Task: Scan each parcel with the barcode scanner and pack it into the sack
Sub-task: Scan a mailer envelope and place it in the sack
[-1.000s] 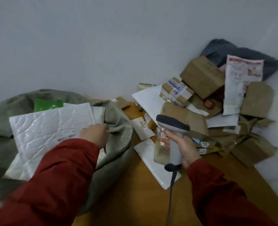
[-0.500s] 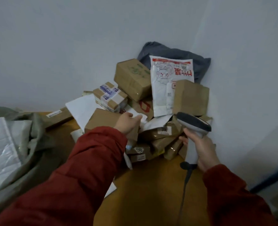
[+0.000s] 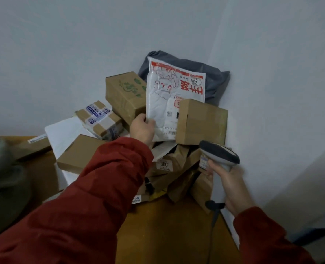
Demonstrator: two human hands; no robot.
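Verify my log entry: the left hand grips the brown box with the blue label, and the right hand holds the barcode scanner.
Wrong on one count. The head view shows the left hand gripping the lower corner of the white printed bag, not the blue-labelled box, which lies to its left. The right hand does hold the barcode scanner.

At nine o'clock, the sack (image 3: 0, 174) is cut off by the frame edge. Toward three o'clock, a brown box (image 3: 201, 122) hides one lower corner of the white bag (image 3: 163, 103), whose label print is too small to read. At four o'clock, the right hand (image 3: 232, 189) covers the handle of the scanner (image 3: 218, 154).
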